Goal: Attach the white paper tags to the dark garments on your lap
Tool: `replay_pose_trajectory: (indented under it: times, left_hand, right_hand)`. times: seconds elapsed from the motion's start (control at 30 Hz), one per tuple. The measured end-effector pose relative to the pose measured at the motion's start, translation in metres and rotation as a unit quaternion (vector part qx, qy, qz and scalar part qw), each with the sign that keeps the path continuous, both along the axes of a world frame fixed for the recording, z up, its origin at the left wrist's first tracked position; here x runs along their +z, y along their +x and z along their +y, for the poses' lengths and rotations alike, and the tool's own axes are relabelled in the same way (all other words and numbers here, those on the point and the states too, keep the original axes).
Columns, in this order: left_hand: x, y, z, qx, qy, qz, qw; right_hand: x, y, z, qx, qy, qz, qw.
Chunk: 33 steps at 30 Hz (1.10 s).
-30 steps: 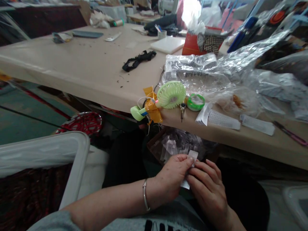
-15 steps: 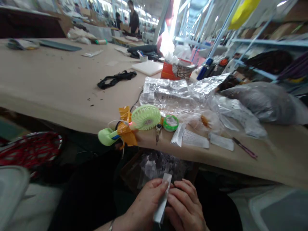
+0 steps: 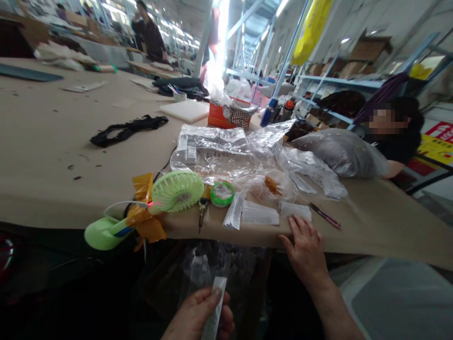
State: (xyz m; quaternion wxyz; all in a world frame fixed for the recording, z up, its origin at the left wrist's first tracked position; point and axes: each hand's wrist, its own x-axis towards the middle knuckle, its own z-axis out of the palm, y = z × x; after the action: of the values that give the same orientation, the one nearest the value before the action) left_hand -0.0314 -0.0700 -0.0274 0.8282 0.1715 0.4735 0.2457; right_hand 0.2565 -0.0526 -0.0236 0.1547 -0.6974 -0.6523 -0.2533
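My left hand (image 3: 203, 311), low in front of the table edge, pinches a narrow white paper strip (image 3: 216, 302) between thumb and fingers. On the tabletop, my right hand (image 3: 307, 245) reaches forward with its fingers spread, fingertips touching the near edge of a small white label stack (image 3: 296, 211). Left of that lie a fanned stack of printed labels (image 3: 261, 213) and folded white strips (image 3: 233, 211). A pair of dark tweezers or a similar slim tool (image 3: 324, 216) rests to the right of the fingers. Whether the right fingers grip any label is not visible.
A green fan (image 3: 178, 191) is taped at the table edge, beside a screwdriver-like tool (image 3: 202, 213) and a green tape roll (image 3: 222, 194). Clear plastic bags (image 3: 219, 151) lie behind. A person (image 3: 396, 127) is at the right, by a stuffed grey bag (image 3: 343, 151).
My right hand has left the paper strip and moved up and right onto the label stack. My left hand keeps the strip. The view has turned right, showing a person there.
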Motion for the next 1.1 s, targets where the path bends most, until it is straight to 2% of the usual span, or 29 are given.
replay_pose_trajectory:
  times: [0.2, 0.37, 0.47, 0.53, 0.63, 0.7, 0.8, 0.9, 1.1]
  left_hand:
    - [-0.002, -0.001, 0.000, -0.007, 0.007, 0.013, 1.000]
    - [-0.003, 0.003, 0.003, -0.024, 0.008, 0.015, 1.000]
    - [0.006, 0.008, 0.006, -0.034, 0.018, 0.007, 0.999]
    - [0.016, 0.013, 0.009, -0.048, 0.021, -0.005, 0.999]
    - [0.028, 0.021, 0.015, -0.054, 0.005, -0.044, 0.998]
    - [0.031, 0.023, 0.018, -0.023, 0.010, -0.084, 0.996]
    - [0.030, 0.021, 0.019, 0.021, 0.008, -0.104, 0.994]
    - [0.026, 0.016, 0.017, 0.037, 0.002, -0.108, 0.993]
    - [0.025, 0.014, 0.017, 0.063, 0.000, -0.107, 0.992]
  right_hand:
    - [-0.001, 0.012, -0.017, 0.094, 0.074, 0.111, 0.986]
    - [0.006, 0.017, -0.018, 0.103, 0.125, 0.168, 0.972]
    - [0.013, -0.009, -0.027, 0.114, 0.165, 0.233, 0.952]
    - [0.018, -0.040, -0.035, 0.173, 0.171, 0.300, 0.923]
    - [0.019, -0.090, -0.047, 0.336, 0.088, 0.316, 0.883]
    - [0.013, -0.115, -0.052, 0.395, 0.038, 0.283, 0.873]
    - [-0.001, -0.132, -0.055, 0.411, 0.005, 0.252, 0.876]
    - [-0.010, -0.132, -0.055, 0.409, -0.016, 0.235, 0.882]
    - [-0.007, -0.129, -0.053, 0.418, -0.040, 0.223, 0.880]
